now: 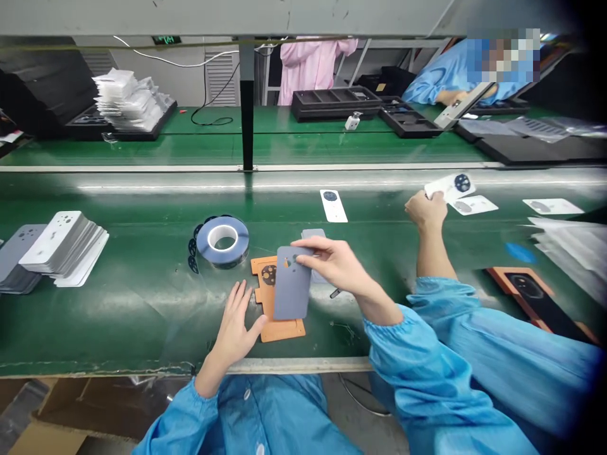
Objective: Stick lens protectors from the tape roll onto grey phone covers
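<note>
- Head view, and the right hand (336,264) comes in from 2 o'clock, thumb and fingers pinching a gray panel (293,294) near its top right corner.
- That panel is right over the orange holder (279,331), covering much of it; whether the two touch, I can't tell.
- Over at 8 o'clock of the holder, the left hand (237,325) is open, palm down, fingers a little spread, thumb by the holder's edge.
- Tape roll (222,256) at 10 to 11 o'clock, lying flat, black cutouts (192,246) curving round its left side.
- Between 9 and 10 o'clock, well apart, a leaning white stack (71,249) next to a gray stack (21,259).
- Up at 1 o'clock, a second gray panel (313,234) partly behind the right hand, and a loose white panel (334,207) farther out.
- At 2 o'clock, a co-worker's hand (429,212) grips another white panel (446,187).
</note>
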{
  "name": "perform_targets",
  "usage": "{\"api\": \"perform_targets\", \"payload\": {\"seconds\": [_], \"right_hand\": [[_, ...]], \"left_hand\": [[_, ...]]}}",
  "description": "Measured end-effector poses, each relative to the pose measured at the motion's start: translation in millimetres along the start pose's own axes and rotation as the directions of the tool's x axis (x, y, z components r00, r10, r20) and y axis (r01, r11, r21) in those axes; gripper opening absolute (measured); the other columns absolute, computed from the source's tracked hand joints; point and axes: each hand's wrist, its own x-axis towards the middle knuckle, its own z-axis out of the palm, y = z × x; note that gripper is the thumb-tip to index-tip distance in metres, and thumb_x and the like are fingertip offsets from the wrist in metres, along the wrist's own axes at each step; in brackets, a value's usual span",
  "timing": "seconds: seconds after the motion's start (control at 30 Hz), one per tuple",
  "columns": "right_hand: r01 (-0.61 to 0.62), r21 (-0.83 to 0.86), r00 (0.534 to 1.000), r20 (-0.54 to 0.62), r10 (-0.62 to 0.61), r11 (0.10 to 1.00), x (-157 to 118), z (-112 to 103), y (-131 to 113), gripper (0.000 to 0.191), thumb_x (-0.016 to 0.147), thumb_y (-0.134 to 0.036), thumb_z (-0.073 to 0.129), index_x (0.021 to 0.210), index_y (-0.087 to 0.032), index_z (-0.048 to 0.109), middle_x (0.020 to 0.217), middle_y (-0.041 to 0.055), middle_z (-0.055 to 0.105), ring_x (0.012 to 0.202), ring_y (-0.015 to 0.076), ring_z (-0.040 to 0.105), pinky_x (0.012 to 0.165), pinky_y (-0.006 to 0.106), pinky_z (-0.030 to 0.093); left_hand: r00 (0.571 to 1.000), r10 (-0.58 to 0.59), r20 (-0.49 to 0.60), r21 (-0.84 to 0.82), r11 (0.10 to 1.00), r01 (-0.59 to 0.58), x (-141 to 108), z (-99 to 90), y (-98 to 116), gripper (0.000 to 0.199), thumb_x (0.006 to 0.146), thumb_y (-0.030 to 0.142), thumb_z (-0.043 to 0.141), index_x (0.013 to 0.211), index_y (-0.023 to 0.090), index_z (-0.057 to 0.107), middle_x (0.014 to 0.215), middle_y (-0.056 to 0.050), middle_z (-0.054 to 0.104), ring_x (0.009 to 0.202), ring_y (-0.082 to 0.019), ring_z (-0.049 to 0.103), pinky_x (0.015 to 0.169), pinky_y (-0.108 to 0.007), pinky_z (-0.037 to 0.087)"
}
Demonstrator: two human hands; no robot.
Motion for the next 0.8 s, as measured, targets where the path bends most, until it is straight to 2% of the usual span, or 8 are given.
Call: {"api": "perform_targets", "payload": {"seconds": [0.13, 0.27, 0.33, 0.47, 0.57, 0.7, 0.8], "right_hand": [[-0.032, 0.041, 0.995, 0.092, 0.029, 0.999, -3, 30, 18, 0.029, 0.086, -0.038, 0.072, 0.109, -0.021, 0.076, 0.109, 0.0073, 0.074, 0.099, 0.0229, 0.070, 0.085, 0.037, 0.060], [-0.047, 0.087, 0.989, 0.141, 0.035, 0.995, -4, 37, 33, 0.028, 0.087, -0.037, 0.071, 0.110, -0.020, 0.075, 0.109, 0.0072, 0.072, 0.098, 0.0225, 0.070, 0.083, 0.036, 0.061], [-0.017, 0.061, 0.988, 0.152, 0.008, 0.998, -6, 37, 35, 0.027, 0.090, -0.035, 0.068, 0.112, -0.021, 0.074, 0.109, 0.0073, 0.072, 0.098, 0.0224, 0.069, 0.082, 0.036, 0.060], [0.142, -0.170, 0.977, 0.185, -0.110, 0.975, -10, 40, 39, 0.028, 0.095, -0.026, 0.060, 0.121, -0.024, 0.071, 0.110, 0.0072, 0.071, 0.097, 0.0217, 0.067, 0.085, 0.038, 0.058], [0.246, -0.381, 0.962, 0.209, -0.176, 0.891, -12, 48, 51, 0.037, 0.097, -0.018, 0.051, 0.132, -0.021, 0.064, 0.119, 0.0114, 0.066, 0.107, 0.0250, 0.064, 0.092, 0.043, 0.056], [0.269, -0.629, 0.963, 0.183, -0.197, 0.729, -20, 62, 71, 0.048, 0.098, -0.018, 0.047, 0.146, -0.012, 0.050, 0.133, 0.0208, 0.058, 0.123, 0.0322, 0.056, 0.103, 0.052, 0.051], [0.239, -0.739, 0.971, 0.162, -0.178, 0.630, -39, 75, 75, 0.049, 0.102, -0.023, 0.044, 0.149, -0.011, 0.047, 0.152, 0.0233, 0.045, 0.143, 0.0356, 0.040, 0.114, 0.059, 0.040]], "left_hand": [[1.000, 0.021, 0.010, 0.061, 0.998, -0.022, 1, 2.1, 2, 0.066, 0.098, 0.051, 0.050, 0.154, 0.017, 0.039, 0.168, -0.015, 0.025, 0.157, -0.032, 0.013, 0.125, -0.059, 0.022], [0.999, 0.000, -0.039, 0.138, 0.990, 0.005, 3, 8.0, 7, 0.068, 0.095, 0.052, 0.055, 0.150, 0.014, 0.043, 0.167, -0.017, 0.027, 0.156, -0.034, 0.017, 0.123, -0.059, 0.026], [0.996, 0.008, -0.084, 0.169, 0.986, 0.006, 3, 12.2, 7, 0.070, 0.092, 0.052, 0.061, 0.148, 0.015, 0.045, 0.165, -0.018, 0.029, 0.155, -0.035, 0.019, 0.122, -0.061, 0.028], [0.990, 0.052, -0.134, 0.202, 0.979, -0.024, 4, 18.0, 5, 0.071, 0.086, 0.050, 0.069, 0.145, 0.017, 0.046, 0.164, -0.018, 0.033, 0.154, -0.037, 0.024, 0.119, -0.062, 0.032], [0.989, 0.049, -0.141, 0.207, 0.978, -0.019, 5, 19.0, 3, 0.069, 0.085, 0.048, 0.070, 0.143, 0.017, 0.047, 0.163, -0.018, 0.034, 0.153, -0.037, 0.025, 0.119, -0.061, 0.033], [0.987, 0.048, -0.151, 0.205, 0.979, -0.016, 5, 19.5, 5, 0.068, 0.085, 0.046, 0.071, 0.142, 0.018, 0.049, 0.163, -0.018, 0.035, 0.153, -0.037, 0.025, 0.119, -0.060, 0.034], [0.984, 0.065, -0.168, 0.207, 0.978, -0.029, 5, 21.2, 4, 0.067, 0.084, 0.043, 0.072, 0.141, 0.017, 0.049, 0.162, -0.018, 0.037, 0.153, -0.037, 0.027, 0.119, -0.060, 0.034]]}}
